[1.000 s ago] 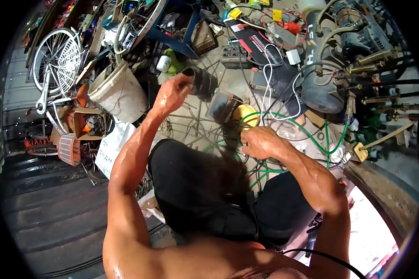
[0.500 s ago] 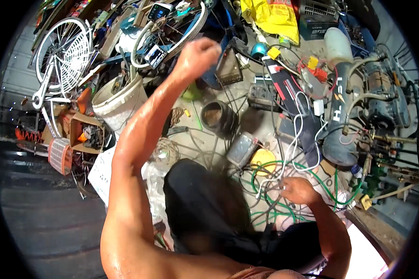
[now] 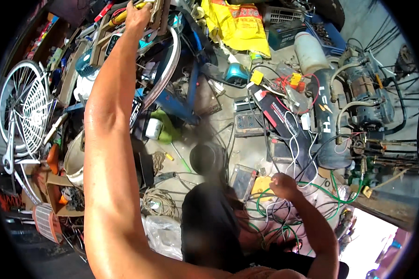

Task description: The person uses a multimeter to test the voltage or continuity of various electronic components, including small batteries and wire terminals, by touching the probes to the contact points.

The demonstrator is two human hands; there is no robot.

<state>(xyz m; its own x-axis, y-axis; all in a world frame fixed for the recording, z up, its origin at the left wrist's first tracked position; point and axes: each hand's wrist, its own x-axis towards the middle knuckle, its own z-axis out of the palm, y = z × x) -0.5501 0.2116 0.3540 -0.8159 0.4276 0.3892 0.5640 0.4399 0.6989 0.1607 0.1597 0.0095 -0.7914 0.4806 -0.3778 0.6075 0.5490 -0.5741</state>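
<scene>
Green hose (image 3: 344,202) near curled-together right fingers (image 3: 275,180); brown frame (image 3: 159,18) by left fingers (image 3: 144,11), grip unclear.

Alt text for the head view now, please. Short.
A person's left hand is stretched up-left beside a brown wooden piece, its hold unclear, while the curled right hand is near a yellow piece on a cluttered workshop floor. A white bicycle wheel stands at left; a dark tank lies at right.

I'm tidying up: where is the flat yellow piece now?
In the head view, the flat yellow piece lies right of centre, between the grey box on its left and the right hand.
</scene>
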